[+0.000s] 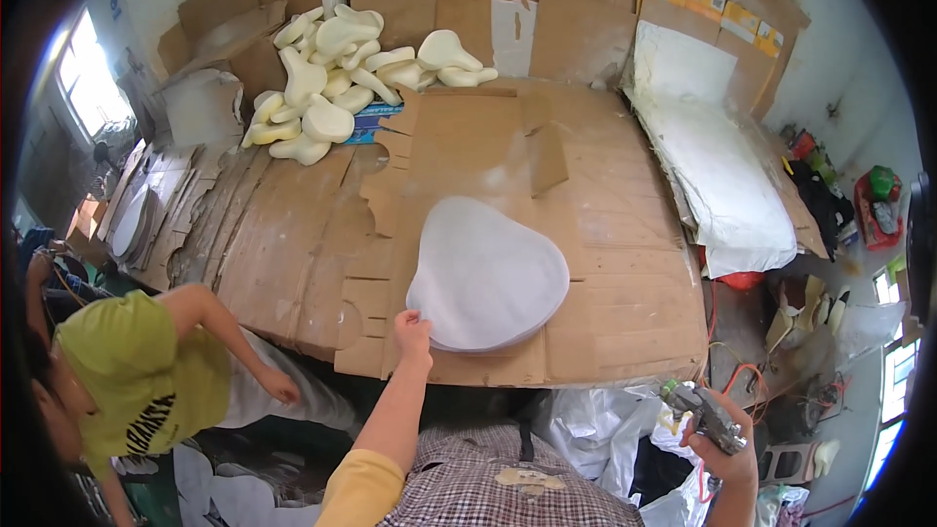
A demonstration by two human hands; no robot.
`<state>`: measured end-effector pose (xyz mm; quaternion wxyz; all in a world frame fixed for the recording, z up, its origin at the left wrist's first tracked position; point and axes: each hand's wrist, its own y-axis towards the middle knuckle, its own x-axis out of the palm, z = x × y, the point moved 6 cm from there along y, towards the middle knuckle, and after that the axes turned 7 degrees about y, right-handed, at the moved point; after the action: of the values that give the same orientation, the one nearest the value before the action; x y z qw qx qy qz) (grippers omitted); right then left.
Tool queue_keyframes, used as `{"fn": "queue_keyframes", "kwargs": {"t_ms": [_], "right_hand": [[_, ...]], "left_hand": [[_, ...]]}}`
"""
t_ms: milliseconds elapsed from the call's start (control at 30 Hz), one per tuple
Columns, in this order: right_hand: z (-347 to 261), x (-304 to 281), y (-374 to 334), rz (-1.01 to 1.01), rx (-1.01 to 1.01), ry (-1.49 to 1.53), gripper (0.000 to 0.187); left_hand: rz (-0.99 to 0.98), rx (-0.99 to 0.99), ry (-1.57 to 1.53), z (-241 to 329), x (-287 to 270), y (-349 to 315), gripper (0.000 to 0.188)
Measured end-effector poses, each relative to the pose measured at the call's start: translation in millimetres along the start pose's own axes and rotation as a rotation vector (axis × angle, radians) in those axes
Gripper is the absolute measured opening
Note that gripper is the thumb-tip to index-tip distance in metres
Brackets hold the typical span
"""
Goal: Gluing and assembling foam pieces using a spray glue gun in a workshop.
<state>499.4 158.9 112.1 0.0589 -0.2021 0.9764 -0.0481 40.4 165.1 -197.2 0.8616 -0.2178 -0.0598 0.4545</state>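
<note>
A light grey, rounded-triangular sheet (493,273) lies flat on the cardboard-covered table in front of me; its lower edge looks thick, perhaps several layers. At its lower left edge my left hand (414,334) has its fingers closed, pinching the rim. My right hand (732,444) is wrapped round a metal spray gun (711,416), off the table's near right edge. The gun points up and to the left, away from the grey sheet. The fingers behind the gun are partly hidden.
Cream foam bicycle-saddle pads (327,73) are heaped at the back left. A white-coated board (717,176) leans along the right. A co-worker in a yellow-green shirt (142,361) is at the left. Silvery plastic sheeting (600,429) hangs below the near edge; an orange hose (752,381) runs at right.
</note>
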Motion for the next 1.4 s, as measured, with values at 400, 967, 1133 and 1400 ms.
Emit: {"fn": "queue_keyframes", "kwargs": {"t_ms": [400,967,1133,1400], "right_hand": [[1.2,16.1,21.8,0.079,-0.057,0.145,0.056],[8.1,26.0,-1.9,-0.003,-0.097,0.037,0.06],[-1.7,18.2,-20.7,0.055,-0.084,0.003,0.062],[5.9,45.9,-31.5,-0.101,-0.052,0.145,0.056]], "left_hand": [[-0.264,-0.084,-0.198,-1.3,26.5,-10.0,0.047],[-0.398,0.31,-0.827,178.3,-117.6,-92.8,0.051],[-0.253,0.369,-0.81,162.7,-180.2,-91.5,0.061],[-0.166,0.377,-0.809,142.7,-226.2,-88.8,0.063]]}}
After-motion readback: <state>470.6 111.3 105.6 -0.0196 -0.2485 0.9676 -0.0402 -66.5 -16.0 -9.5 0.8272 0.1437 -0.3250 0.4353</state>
